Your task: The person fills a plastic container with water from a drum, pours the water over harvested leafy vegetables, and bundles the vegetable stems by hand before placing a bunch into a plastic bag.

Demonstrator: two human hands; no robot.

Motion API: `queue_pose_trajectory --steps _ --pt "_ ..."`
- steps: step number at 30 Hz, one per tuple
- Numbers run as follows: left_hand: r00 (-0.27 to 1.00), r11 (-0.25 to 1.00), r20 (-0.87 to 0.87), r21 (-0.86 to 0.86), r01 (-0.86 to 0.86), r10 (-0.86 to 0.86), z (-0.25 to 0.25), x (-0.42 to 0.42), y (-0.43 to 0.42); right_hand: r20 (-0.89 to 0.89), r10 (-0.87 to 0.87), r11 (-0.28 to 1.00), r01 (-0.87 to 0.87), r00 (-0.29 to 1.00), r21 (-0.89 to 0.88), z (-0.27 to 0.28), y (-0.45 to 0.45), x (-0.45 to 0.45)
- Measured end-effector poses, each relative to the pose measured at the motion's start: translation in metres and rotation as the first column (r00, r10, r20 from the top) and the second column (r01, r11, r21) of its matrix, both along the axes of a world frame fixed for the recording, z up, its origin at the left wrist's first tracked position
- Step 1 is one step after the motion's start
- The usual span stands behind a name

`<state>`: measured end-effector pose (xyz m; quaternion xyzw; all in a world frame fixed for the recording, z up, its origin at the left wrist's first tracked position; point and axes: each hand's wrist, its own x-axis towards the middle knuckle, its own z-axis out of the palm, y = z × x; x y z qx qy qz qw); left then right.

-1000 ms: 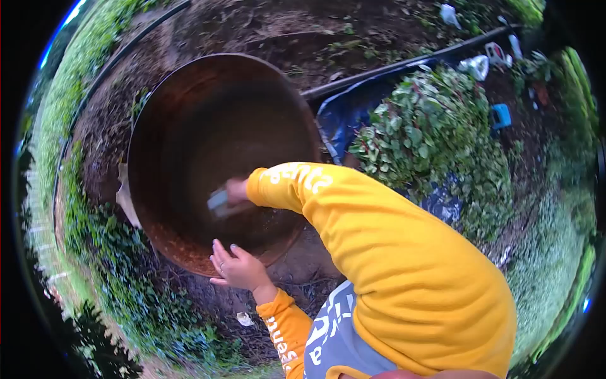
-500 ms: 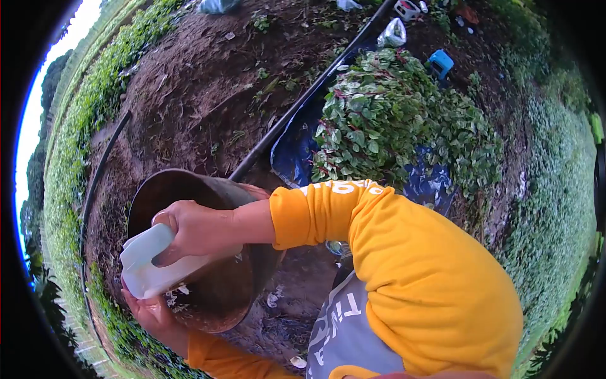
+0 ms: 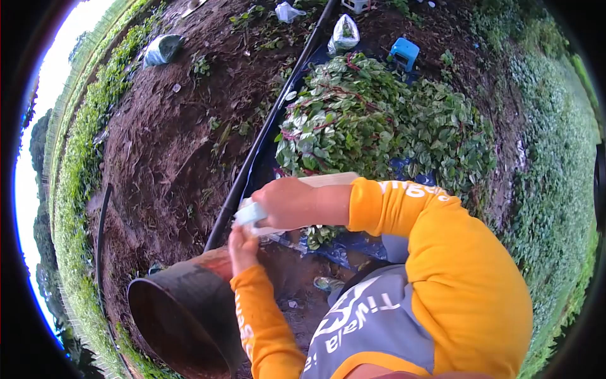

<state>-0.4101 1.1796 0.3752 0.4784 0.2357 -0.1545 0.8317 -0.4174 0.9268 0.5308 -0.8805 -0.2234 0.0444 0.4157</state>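
My right hand (image 3: pixel 287 202) is closed around a whitish plastic jug (image 3: pixel 251 215), partly blurred by motion. The jug's pale body runs behind the hand to the right. Just below, my left hand (image 3: pixel 243 247) has its fingertips up against the jug's light bluish end; whether it grips or only touches I cannot tell. Both hands are above the edge of a blue tarp (image 3: pixel 344 249), apart from a dark, rust-stained drum (image 3: pixel 208 287) at lower left. Past my right forearm lies a big heap of leafy greens with red stems (image 3: pixel 353 120).
A long black pipe (image 3: pixel 271 114) crosses the muddy ground beside the tarp. Behind the heap are a clear plastic bag (image 3: pixel 344 35) and a blue plastic stool (image 3: pixel 404 54). A greenish bag (image 3: pixel 163 50) lies at upper left. Dense plants (image 3: pixel 555 151) grow on the right.
The jug and both hands have moved right and away from the drum's mouth to above the tarp's edge. The view has shifted, so the drum appears lower.
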Motion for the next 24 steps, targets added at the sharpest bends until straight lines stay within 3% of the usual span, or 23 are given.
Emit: queue_pose_trajectory --steps 2,8,11,13,15,19,21,24 --pt "0.994 0.995 -0.059 0.003 0.098 -0.097 -0.052 0.047 -0.092 -0.057 -0.081 0.96 0.062 0.995 -0.273 -0.013 -0.072 0.027" --pt "0.937 0.929 -0.003 -0.13 0.345 -0.349 -0.169 0.212 -0.372 0.064 -0.366 0.789 0.346 0.929 -0.508 -0.022 -0.286 0.085" --pt "0.906 0.884 0.102 -0.197 0.424 -0.412 -0.171 0.262 -0.495 0.177 -0.446 0.701 0.466 0.877 -0.54 -0.02 -0.369 0.087" --pt "0.908 0.874 0.044 -0.257 0.413 -0.416 -0.089 0.244 -0.564 0.188 -0.508 0.65 0.518 0.84 -0.556 -0.008 -0.409 0.084" --pt "0.833 0.745 0.187 -0.377 0.55 -0.52 -0.062 0.228 -0.594 0.223 -0.553 0.634 0.579 0.803 -0.513 0.0 -0.437 0.077" --pt "0.801 0.736 0.059 -0.359 0.574 -0.596 -0.085 0.222 -0.643 0.164 -0.6 0.606 0.579 0.783 -0.546 -0.001 -0.456 0.066" --pt "0.687 0.621 0.057 -0.38 0.686 -0.725 -0.093 0.198 -0.622 0.084 -0.582 0.636 0.517 0.809 -0.573 -0.012 -0.45 0.059" --pt "0.754 0.714 -0.068 -0.388 0.583 -0.653 -0.107 0.149 -0.565 -0.079 -0.484 0.737 0.358 0.871 -0.573 -0.034 -0.42 0.054"
